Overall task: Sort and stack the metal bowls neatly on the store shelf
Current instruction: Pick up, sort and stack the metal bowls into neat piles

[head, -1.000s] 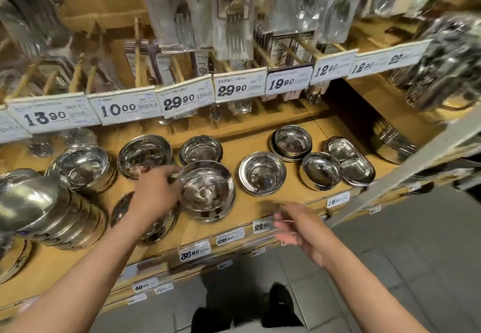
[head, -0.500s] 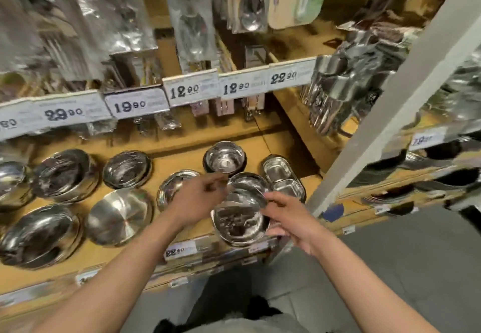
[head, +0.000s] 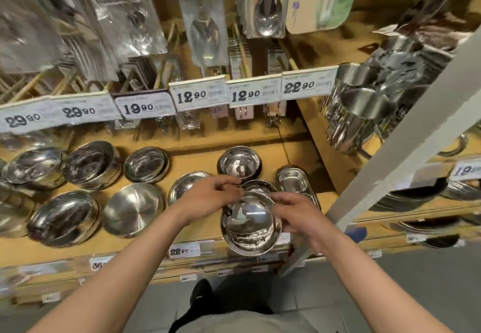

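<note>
A shiny metal bowl [head: 251, 224] is gripped by its rim at the shelf's [head: 197, 233] front edge, left hand [head: 208, 197] and right hand [head: 294, 213] on opposite sides. Probably best kept level and lowered straight onto the small bowl [head: 257, 185] just behind, so it's nested rather than clanked.

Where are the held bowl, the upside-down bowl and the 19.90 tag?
held bowl [head: 251, 224]: head view, shiny inside.
upside-down bowl [head: 132, 209]: head view, flat base.
19.90 tag [head: 145, 107]: head view, printed face.

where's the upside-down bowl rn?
Head view, left of centre: the upside-down bowl sits in the shelf's front row, left of the left hand.
</note>
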The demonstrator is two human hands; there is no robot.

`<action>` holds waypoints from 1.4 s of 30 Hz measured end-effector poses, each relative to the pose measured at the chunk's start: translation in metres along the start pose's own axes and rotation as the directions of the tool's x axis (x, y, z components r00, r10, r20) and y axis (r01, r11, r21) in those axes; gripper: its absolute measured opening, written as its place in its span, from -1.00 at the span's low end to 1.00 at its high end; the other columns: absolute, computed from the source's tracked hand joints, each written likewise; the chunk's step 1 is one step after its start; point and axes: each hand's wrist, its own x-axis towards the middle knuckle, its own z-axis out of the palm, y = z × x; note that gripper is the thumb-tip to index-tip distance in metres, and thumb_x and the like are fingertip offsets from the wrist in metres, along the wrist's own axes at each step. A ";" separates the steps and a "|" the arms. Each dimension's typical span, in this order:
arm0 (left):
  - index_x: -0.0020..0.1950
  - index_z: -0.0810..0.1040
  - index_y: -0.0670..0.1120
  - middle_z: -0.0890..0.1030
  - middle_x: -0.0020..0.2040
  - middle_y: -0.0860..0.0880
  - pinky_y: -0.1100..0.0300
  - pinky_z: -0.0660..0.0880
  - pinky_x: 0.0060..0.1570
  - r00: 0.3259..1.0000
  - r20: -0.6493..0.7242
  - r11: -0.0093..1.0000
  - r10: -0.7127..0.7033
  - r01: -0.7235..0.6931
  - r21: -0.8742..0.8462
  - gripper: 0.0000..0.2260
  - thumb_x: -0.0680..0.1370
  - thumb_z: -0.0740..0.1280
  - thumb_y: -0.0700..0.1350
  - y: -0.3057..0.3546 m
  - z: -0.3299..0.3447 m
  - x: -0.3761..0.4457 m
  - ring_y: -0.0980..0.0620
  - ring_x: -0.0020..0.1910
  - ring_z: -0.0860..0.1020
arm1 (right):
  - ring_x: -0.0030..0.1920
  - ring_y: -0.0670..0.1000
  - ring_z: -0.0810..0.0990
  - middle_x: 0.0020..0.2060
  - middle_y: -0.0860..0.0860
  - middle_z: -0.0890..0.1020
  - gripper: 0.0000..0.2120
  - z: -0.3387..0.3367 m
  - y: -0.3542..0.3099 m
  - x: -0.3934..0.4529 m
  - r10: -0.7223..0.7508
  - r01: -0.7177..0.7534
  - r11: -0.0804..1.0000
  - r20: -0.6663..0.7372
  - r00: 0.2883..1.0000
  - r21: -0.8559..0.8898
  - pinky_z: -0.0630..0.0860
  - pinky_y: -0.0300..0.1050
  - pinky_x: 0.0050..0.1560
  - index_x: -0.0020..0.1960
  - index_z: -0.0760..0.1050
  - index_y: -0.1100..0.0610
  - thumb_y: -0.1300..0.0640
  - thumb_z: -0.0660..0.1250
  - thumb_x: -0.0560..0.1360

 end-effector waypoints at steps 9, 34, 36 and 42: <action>-0.03 0.61 -0.06 0.68 -0.11 -0.06 0.22 0.61 -0.33 0.985 -0.100 0.987 -0.142 0.148 0.058 -0.90 0.55 0.35 -0.23 -0.003 0.005 0.026 0.12 -0.29 0.69 | 0.09 -0.10 0.60 0.14 -0.07 0.56 -0.44 -0.009 -0.004 0.017 0.001 0.006 0.994 -0.068 0.998 0.113 0.58 -0.22 -0.10 0.39 0.42 -0.02 -0.07 0.52 0.46; -0.26 0.63 -0.03 0.64 -0.27 0.06 0.23 0.47 -0.28 0.931 -0.241 0.962 -0.274 0.268 -0.058 -0.81 0.56 0.40 -0.05 -0.039 0.052 0.051 0.11 -0.22 0.58 | -0.30 -0.03 0.48 -0.34 -0.04 0.55 -0.79 0.016 0.030 0.047 -0.079 -0.065 0.943 -0.411 0.908 -0.326 0.29 -0.14 -0.35 -0.24 0.44 0.05 0.08 0.41 0.51; -0.20 0.67 -0.07 0.71 -0.19 -0.05 0.06 0.62 -0.11 0.934 -0.222 0.959 -0.281 0.270 -0.083 -0.86 0.54 0.43 -0.07 -0.043 0.052 0.055 -0.05 -0.11 0.67 | -0.31 -0.03 0.46 -0.36 -0.03 0.54 -0.78 0.016 0.030 0.049 -0.070 -0.081 0.941 -0.422 0.904 -0.329 0.28 -0.13 -0.35 -0.26 0.43 0.05 0.09 0.41 0.50; -0.14 0.66 0.05 0.71 -0.19 0.04 0.25 0.65 -0.24 0.940 -0.245 0.968 -0.237 0.208 -0.139 -0.88 0.53 0.44 -0.17 -0.050 0.049 0.061 0.10 -0.25 0.68 | -0.24 0.04 0.56 -0.34 -0.02 0.57 -0.78 0.020 0.033 0.050 -0.068 -0.082 0.944 -0.434 0.898 -0.318 0.38 -0.11 -0.29 -0.26 0.40 0.04 0.05 0.40 0.48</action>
